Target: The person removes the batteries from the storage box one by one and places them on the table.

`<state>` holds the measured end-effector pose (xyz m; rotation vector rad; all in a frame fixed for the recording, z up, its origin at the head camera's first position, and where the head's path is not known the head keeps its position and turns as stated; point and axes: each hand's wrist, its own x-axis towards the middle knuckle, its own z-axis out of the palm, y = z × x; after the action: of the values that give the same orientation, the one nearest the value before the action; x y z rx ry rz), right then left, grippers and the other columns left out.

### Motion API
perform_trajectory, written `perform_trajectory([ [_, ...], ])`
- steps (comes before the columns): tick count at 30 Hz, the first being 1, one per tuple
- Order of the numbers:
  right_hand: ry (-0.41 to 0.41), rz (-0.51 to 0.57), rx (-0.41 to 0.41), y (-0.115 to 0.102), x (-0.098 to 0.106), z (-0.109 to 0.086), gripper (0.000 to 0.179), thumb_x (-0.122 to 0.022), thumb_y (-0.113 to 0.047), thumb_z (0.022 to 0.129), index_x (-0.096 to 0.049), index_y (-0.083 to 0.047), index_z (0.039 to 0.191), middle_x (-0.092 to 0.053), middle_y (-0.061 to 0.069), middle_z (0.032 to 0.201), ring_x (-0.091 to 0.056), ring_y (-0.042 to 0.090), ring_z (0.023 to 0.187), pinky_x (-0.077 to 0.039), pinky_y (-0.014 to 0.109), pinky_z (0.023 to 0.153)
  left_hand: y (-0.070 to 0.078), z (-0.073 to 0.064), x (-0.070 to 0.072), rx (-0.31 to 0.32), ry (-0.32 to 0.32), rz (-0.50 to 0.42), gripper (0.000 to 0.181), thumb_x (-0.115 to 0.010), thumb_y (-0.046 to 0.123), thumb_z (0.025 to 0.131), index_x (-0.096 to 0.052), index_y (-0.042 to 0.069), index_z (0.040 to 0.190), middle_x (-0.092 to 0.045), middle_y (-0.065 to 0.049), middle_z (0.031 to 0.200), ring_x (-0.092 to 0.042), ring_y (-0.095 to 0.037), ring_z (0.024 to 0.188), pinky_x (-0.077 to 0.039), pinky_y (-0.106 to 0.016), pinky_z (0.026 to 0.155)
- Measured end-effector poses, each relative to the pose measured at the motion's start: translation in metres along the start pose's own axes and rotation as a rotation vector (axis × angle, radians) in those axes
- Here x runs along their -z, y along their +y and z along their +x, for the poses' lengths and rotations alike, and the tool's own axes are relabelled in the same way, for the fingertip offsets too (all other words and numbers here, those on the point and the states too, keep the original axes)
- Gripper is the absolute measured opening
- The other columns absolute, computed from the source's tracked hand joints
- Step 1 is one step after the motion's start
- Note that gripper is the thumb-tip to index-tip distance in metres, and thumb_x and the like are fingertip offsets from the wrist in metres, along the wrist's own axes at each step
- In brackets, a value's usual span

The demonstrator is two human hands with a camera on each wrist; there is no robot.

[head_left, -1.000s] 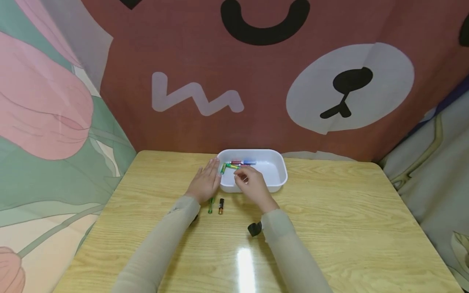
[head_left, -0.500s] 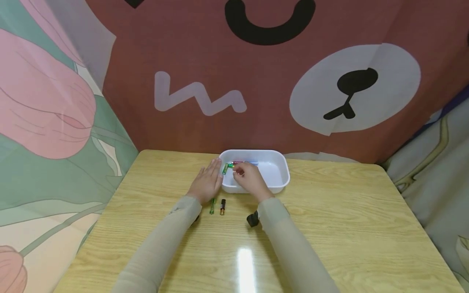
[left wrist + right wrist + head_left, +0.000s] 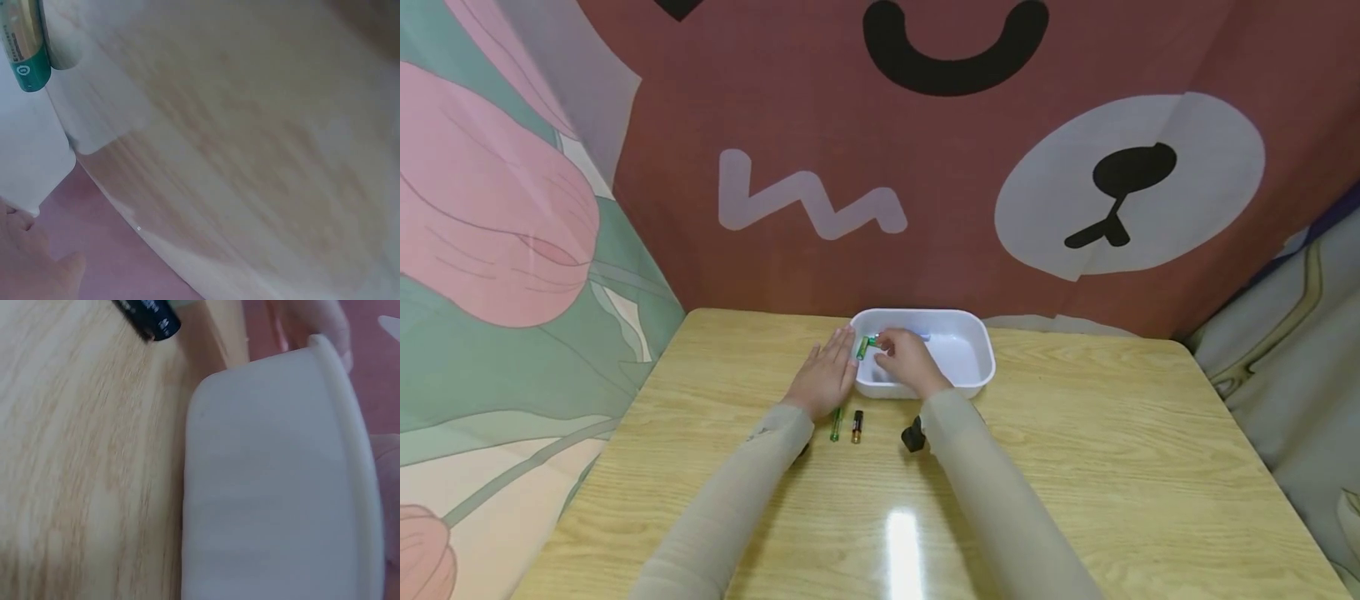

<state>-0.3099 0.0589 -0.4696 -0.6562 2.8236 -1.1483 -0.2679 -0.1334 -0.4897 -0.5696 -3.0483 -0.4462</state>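
Note:
My left hand (image 3: pixel 826 371) lies with straight fingers along the left wall of a white plastic bin (image 3: pixel 987 377). Over the bin's inside is my right hand (image 3: pixel 912 363), fingers bent down near the batteries; its fingertips are partly hidden, so a grip cannot be made out. A green battery (image 3: pixel 862 348) lies by the bin's left wall, and the end of another green one shows beside the right index finger. Beyond that hand a bit of a blue item (image 3: pixel 923 337) is visible. On the table, a green battery (image 3: pixel 837 425) lies beside a black-and-copper battery (image 3: pixel 857 426).
The bin stands near the back edge of a wooden table (image 3: pixel 1075 450), before a printed cloth (image 3: pixel 940 167). In the right wrist view the bin's wall (image 3: pixel 269 481) fills the middle, with a black battery end (image 3: pixel 159 319) above left.
My right hand has gone a little farther into the bin and now covers the red item and most of the blue one. The left hand keeps its place at the bin.

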Motion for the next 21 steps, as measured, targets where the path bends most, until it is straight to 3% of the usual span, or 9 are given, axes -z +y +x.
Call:
perform_trajectory([
  [9, -0.064, -0.082, -0.016, -0.002, -0.009, 0.014, 0.032, -0.074, -0.005, 0.087, -0.068, 0.008, 0.116, -0.071, 0.019, 0.108, -0.067, 0.031, 0.102, -0.056, 0.042, 0.094, 0.001, -0.002, 0.002, 0.000, -0.025, 0.003, 0.061, -0.022, 0.037, 0.111, -0.009, 0.008, 0.163, -0.006, -0.004, 0.170, -0.004, -0.020, 0.156, -0.013, -0.051, 0.126],
  [21, -0.106, -0.120, -0.065, -0.002, -0.015, 0.023, 0.046, -0.076, -0.006, 0.087, -0.062, 0.006, 0.130, -0.069, 0.018, 0.111, -0.065, 0.029, 0.100, -0.054, 0.043, 0.095, 0.002, -0.002, 0.003, -0.012, -0.020, 0.011, 0.062, -0.019, 0.039, 0.111, -0.009, 0.007, 0.163, -0.006, -0.005, 0.170, -0.005, -0.021, 0.156, -0.014, -0.052, 0.125],
])
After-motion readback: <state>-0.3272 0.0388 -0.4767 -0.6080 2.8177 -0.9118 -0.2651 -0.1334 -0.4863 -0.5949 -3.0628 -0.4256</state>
